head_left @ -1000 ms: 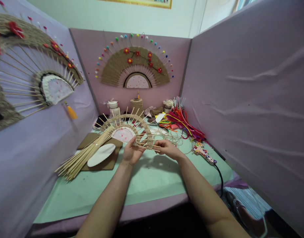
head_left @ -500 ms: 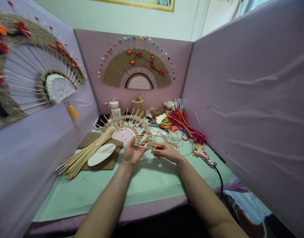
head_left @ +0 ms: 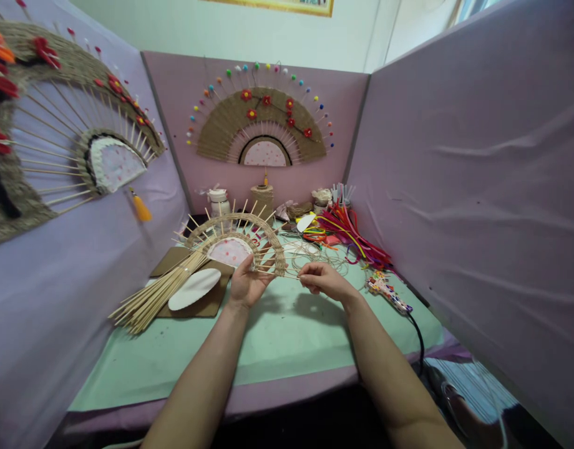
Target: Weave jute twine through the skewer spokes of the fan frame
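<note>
My left hand point(head_left: 250, 284) grips a half-round fan frame point(head_left: 280, 252) by its lower right end, the thumb in front. Thin wooden sticks fan out from the frame's white, pink-spotted half-disc point(head_left: 229, 251), with twine woven across them in two bands. Just right of the frame, my right hand point(head_left: 323, 279) is closed, thumb against fingers, around a thin strand that seems to be the twine point(head_left: 291, 272). The strand runs toward the frame's end stick; the fingertips partly hide it. Loose loops of twine point(head_left: 310, 251) lie on the table behind the right hand.
A bundle of sticks point(head_left: 160, 293), a white oval card point(head_left: 194, 289) and brown cardboard point(head_left: 212, 307) lie left. Right are red pipe cleaners point(head_left: 352, 236) and a patterned glue gun point(head_left: 387, 291) with a black cord. A twine spool point(head_left: 262, 199) stands behind. Upright panels enclose the table.
My right hand has moved right, away from the frame's end, drawing the strand out. The left hand and the fan frame have shifted slightly left.
</note>
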The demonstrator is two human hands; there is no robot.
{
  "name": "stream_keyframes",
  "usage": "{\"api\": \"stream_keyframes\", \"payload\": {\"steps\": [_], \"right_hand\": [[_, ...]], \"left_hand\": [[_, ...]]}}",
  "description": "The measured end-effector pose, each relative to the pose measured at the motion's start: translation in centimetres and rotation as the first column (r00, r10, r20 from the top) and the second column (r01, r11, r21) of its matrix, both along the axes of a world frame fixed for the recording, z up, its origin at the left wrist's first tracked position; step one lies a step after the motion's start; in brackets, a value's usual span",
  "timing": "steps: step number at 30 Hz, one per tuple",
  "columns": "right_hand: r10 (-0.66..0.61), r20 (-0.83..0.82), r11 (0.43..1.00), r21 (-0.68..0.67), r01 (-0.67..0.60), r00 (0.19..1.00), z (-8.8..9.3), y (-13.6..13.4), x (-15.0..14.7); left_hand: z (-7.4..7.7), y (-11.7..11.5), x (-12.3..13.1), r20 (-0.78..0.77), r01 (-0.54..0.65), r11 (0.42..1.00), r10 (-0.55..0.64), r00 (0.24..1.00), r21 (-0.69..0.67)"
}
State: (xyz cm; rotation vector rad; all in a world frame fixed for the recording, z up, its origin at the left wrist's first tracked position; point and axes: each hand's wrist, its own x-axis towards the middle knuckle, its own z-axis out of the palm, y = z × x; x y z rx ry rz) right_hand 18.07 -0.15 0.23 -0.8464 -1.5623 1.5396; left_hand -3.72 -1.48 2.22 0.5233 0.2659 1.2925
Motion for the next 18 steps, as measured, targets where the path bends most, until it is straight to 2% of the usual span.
{"api": "stream_keyframes", "payload": {"steps": [4, 7, 12, 18], "right_hand": [[-0.053, -0.030, 0.998, -0.017, 0.052, 0.998, 0.4, -0.2, 0.2], [-0.025, -0.034, 0.999, -0.020, 0.025, 0.999, 0.3, -0.2, 0.0], [0.058, 0.047, 0.998, -0.012, -0.057, 0.997, -0.2, -0.4, -0.8], [0.042, 0.142, 0.999, -0.024, -0.039, 0.989, -0.2, -0.4, -1.7]], "left_hand": [[0.1, 0.0, -0.1, -0.019, -0.040, 0.999, 0.040, 0.999, -0.013], [0.3, 0.0, 0.0, -0.016, -0.084, 0.996, 0.084, 0.996, -0.007], [0.4, -0.1, 0.3, -0.022, -0.113, 0.993, 0.113, 0.993, 0.012], [0.4, -0.2, 0.5, 0.001, -0.149, 0.988, 0.149, 0.989, -0.037]]}}
